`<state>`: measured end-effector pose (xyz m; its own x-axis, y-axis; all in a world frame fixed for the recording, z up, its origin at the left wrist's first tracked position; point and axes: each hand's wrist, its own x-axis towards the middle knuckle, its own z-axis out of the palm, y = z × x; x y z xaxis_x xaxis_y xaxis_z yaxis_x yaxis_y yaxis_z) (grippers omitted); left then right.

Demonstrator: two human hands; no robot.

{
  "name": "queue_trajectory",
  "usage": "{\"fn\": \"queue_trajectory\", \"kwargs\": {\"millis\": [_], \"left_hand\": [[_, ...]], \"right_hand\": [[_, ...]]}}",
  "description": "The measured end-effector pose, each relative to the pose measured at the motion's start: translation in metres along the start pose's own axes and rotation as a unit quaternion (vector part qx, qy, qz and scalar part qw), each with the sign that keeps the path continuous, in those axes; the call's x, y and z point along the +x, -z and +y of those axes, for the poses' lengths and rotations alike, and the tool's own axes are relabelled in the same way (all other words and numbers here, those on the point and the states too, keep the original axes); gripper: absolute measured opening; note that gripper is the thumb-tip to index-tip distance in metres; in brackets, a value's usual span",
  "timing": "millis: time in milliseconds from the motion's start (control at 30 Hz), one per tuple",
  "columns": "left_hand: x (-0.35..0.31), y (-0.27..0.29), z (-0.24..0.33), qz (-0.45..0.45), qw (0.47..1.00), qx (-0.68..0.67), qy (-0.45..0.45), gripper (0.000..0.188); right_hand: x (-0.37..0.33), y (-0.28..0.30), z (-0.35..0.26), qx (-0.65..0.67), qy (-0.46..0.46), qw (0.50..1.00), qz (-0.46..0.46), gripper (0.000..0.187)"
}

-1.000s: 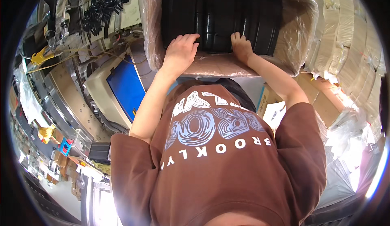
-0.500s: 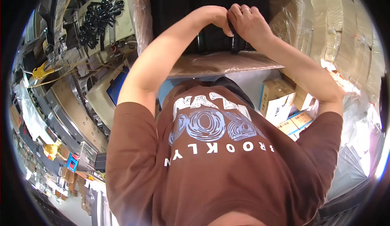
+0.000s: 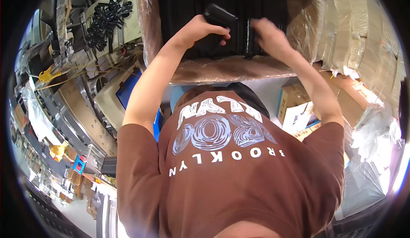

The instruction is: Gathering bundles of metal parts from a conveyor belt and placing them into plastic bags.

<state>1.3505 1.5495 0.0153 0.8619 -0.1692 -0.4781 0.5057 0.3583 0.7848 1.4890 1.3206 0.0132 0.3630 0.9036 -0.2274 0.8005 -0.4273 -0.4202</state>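
Inside a plastic-lined brown box, a black roll slants from upper L down toward the R hand – blurred, can't tell its grip – while the nearer L hand curls round it, thumb below.

The left hand, fingers curled, holds a tilted, glossy black piece over the middle of the box. The right hand, blurred, is over its right half; whether it touches the black parts inside cannot be told. Clear film covers the left edge. Beyond that hang black cables; beyond the right edge, brown packages are stacked.
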Motion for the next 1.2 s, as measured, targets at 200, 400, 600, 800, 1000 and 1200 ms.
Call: {"fn": "queue_trajectory", "kwargs": {"millis": [200, 400, 600, 800, 1000, 1200], "left_hand": [[-0.043, 0.007, -0.014, 0.097, 0.952, -0.286, 0.041, 0.021], [-0.054, -0.003, -0.028, 0.113, 0.939, -0.323, 0.012, 0.022], [-0.049, -0.015, -0.022, 0.105, 0.938, -0.331, 0.014, 0.023], [-0.033, -0.030, 0.004, 0.150, 0.960, -0.208, -0.117, 0.023], [-0.013, -0.053, 0.050, 0.312, 0.924, 0.018, -0.219, 0.019], [-0.020, -0.108, 0.139, 0.237, 0.878, 0.098, -0.404, 0.018]], "right_hand": [[-0.038, -0.097, 0.036, 0.009, 0.052, 0.939, -0.341, 0.033], [-0.010, -0.080, 0.029, 0.184, 0.015, 0.895, -0.406, 0.032], [0.012, -0.064, -0.005, 0.353, -0.093, 0.858, -0.362, 0.027], [0.050, 0.033, -0.077, 0.553, -0.207, 0.807, 0.018, 0.013], [0.042, 0.080, -0.107, 0.202, 0.005, 0.934, 0.295, 0.021], [0.026, 0.175, -0.155, 0.186, 0.005, 0.882, 0.433, 0.079]]}}
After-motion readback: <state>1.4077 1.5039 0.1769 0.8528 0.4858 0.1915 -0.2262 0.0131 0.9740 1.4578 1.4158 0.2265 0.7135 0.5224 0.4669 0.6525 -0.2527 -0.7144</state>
